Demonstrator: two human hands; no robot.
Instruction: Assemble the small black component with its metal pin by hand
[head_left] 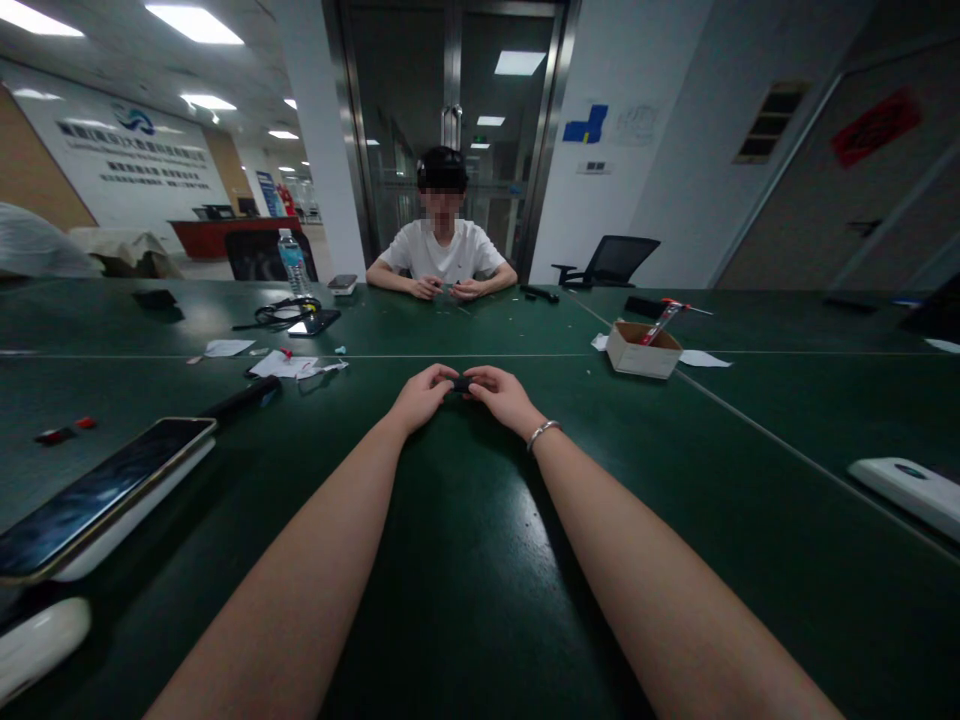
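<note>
Both arms stretch forward over the dark green table (465, 560). Between my fingertips is a small black object (460, 384), dark and roughly block-shaped; its exact kind is too small to make out. My left hand (422, 397) grips its left end with thumb and fingers. On the other end, my right hand (504, 397) is closed in the same way, with a silver bracelet (544, 434) round that wrist. The fingers cover much of the object, which is held at or just above the tabletop.
A person (442, 240) in a white shirt sits opposite, hands together on the table. At left lie a phone (105, 490), a black cable (281, 313), a water bottle (292, 262) and paper scraps (285, 366). A small box (643, 350) holding a red tool stands at right.
</note>
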